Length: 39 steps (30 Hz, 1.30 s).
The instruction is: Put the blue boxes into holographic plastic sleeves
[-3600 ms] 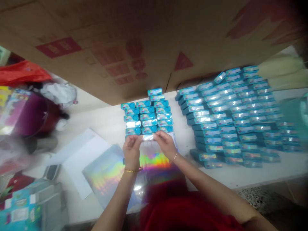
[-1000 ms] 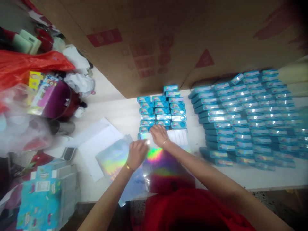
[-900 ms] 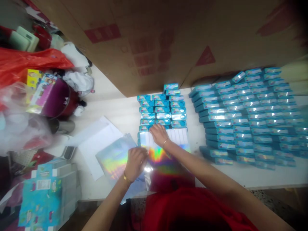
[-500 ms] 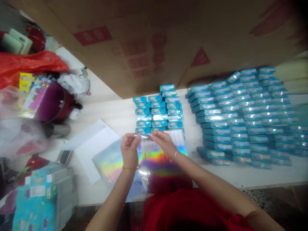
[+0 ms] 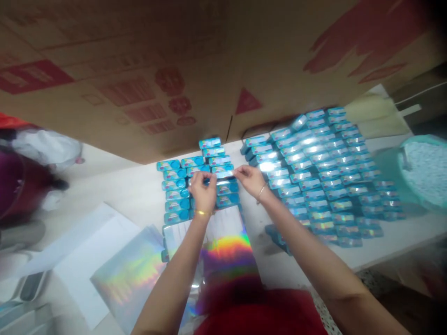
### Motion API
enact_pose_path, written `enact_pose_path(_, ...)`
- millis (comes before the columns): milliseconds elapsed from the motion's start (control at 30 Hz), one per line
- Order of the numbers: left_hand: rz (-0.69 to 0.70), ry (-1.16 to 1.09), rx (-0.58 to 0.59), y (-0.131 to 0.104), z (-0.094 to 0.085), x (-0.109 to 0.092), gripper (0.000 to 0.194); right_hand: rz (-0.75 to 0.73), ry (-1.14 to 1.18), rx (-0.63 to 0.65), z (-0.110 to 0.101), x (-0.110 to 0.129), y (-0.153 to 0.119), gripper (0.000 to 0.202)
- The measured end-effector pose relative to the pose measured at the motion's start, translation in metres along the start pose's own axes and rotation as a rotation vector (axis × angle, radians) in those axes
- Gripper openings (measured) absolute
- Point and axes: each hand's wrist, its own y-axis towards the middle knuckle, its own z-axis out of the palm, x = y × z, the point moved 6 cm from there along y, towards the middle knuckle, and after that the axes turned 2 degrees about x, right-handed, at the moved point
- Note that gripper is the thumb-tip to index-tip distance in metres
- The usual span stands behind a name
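My left hand (image 5: 204, 190) and my right hand (image 5: 249, 179) reach over a group of small teal boxes (image 5: 177, 193). Between them a thin clear strip (image 5: 223, 173) lies along the front of one box, its ends at my pinched fingertips. A gold bracelet circles each wrist. Nearer my body lies a shiny rainbow-reflecting sheet (image 5: 226, 246) with pale strips along its far edge, partly under my left forearm. Another holographic sheet (image 5: 129, 274) lies to its left.
A large cardboard box (image 5: 195, 70) stands behind the boxes. Many more teal boxes (image 5: 314, 181) fill the right side. A teal tub (image 5: 407, 186) with pale contents is at far right. White paper (image 5: 84, 260) and a phone-like object (image 5: 32, 285) lie left.
The view has shifted right. Both hands have moved from above the shiny sheet, away from my body, to the teal boxes, and the thin strip is now against one of them.
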Motion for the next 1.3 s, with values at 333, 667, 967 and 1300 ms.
enact_pose_path(333, 0.034, 0.408, 0.020, 0.018, 0.043, -0.003, 0.007, 0.015, -0.406, 0.017, -0.014, -0.019, 0.042, 0.017)
enact_pose_path(667, 0.015, 0.599, 0.022, 0.016, 0.047, -0.003, 0.017, 0.051, -0.123, -0.008, 0.001, -0.053, 0.037, 0.019)
enact_pose_path(967, 0.335, 0.755, 0.268, -0.009, 0.053, -0.002, 0.043, -0.293, -0.166, 0.033, 0.017, -0.062, -0.004, 0.046)
enact_pose_path(1300, 0.417, 0.525, 0.347, -0.016, -0.059, 0.009, 0.026, -0.382, -0.456, -0.154, 0.011, 0.004, -0.045, 0.032)
